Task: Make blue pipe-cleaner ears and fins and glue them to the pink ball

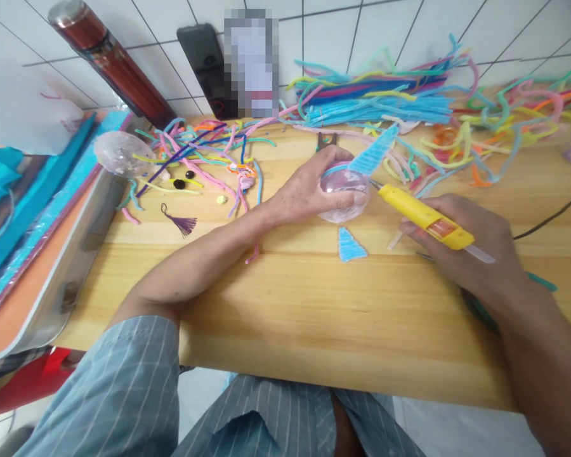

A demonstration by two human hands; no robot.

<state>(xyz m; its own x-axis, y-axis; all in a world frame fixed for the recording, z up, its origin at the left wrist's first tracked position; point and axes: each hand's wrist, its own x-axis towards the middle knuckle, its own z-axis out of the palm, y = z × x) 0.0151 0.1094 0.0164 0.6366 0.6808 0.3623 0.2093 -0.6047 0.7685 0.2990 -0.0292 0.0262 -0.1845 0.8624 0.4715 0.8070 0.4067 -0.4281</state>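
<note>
My left hand (309,187) is wrapped round a clear, pinkish ball (345,190) above the middle of the table. A light blue fuzzy triangular piece (375,151) sticks out from the ball's upper right. In my right hand (476,238) is a yellow glue gun (421,214), a clear glue stick poking from its back end. The gun's metal tip is at the right side of the ball, close to the base of the blue piece. A second light blue piece (351,245) lies flat on the wood just below the ball.
Coloured pipe cleaners (375,105) pile up along the wall, with more at left beside another clear ball (124,154). A red thermos (114,63) and black phone (207,66) lean there. Pliers (326,141), a purple tassel (181,222) and a plastic box (42,304) are also in view.
</note>
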